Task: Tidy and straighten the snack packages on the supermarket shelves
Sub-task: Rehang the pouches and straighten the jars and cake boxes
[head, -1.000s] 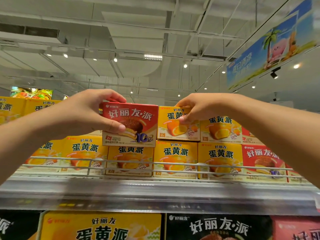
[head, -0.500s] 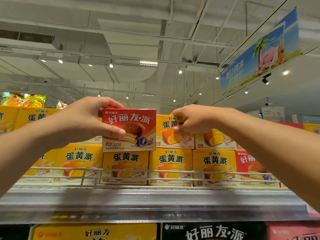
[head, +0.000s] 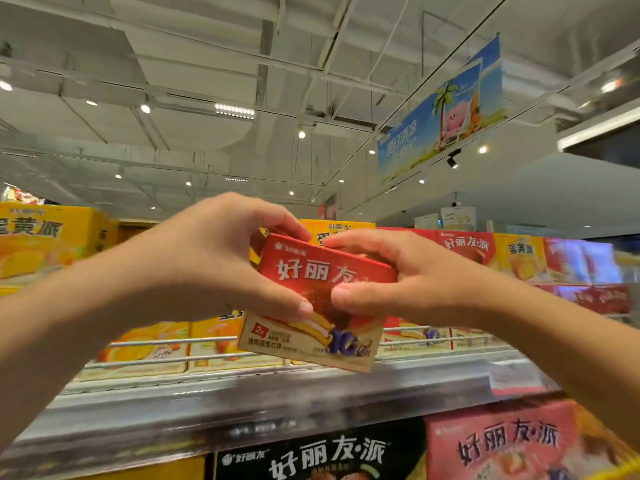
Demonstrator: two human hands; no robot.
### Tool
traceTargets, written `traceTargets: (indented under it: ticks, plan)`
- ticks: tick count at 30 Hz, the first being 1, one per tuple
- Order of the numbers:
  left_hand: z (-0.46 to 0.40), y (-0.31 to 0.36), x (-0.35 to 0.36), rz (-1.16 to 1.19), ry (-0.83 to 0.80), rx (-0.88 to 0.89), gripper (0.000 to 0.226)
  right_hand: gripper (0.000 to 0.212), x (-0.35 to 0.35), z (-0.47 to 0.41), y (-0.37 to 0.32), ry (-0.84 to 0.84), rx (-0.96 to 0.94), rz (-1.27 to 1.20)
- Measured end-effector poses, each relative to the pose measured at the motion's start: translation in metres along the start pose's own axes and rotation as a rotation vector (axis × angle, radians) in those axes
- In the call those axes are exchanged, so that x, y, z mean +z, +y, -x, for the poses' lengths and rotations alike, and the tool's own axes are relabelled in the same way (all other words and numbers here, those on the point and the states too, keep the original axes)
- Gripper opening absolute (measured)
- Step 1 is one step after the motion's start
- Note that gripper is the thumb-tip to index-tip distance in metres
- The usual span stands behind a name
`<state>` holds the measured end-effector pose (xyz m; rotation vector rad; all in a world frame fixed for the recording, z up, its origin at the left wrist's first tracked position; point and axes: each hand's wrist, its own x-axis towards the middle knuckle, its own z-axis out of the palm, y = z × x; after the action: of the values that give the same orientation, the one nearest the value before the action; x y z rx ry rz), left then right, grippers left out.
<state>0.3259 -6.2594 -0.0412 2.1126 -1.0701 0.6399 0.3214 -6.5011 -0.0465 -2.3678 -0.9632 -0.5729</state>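
shelf behind; red box now off stack, tilted, l hand & r hand both pinching it.

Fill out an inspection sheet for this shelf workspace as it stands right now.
Surface: top shelf with a wire front rail; shelf edge blurred.
Job's things: red pie box held tilted in front of the shelf, clear of the rows; yellow boxes stand behind the rail at left; red boxes at upper right.
Clutter: nothing seen.
Hands: left hand grips the red pie box's left side, thumb on its face; right hand grips its right side, fingers over the top edge.
Cables: nothing seen on the shelf.
Surroundings: black box and pink box on the shelf below; hanging banner; ceiling lights.
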Motion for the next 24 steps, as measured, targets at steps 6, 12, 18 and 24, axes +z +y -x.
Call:
traceTargets:
  ticks: [6,12,18,24]
  plan:
    - [-0.055,0.033,0.094,-0.142,-0.075,0.147,0.071,0.056,-0.052,0.077,0.044,-0.006,0.205,0.096]
    - [-0.107,0.08,0.189,-0.214,-0.148,0.239,0.081,0.055,-0.108,0.149,0.103,0.036,0.296,0.146]
    - [-0.168,0.125,0.253,-0.019,-0.235,0.167,0.084,0.055,-0.18,0.209,0.168,0.022,0.286,0.154]
    - [-0.248,0.132,0.272,-0.766,0.166,0.183,0.071,0.061,-0.228,0.238,0.22,-0.001,0.254,0.096]
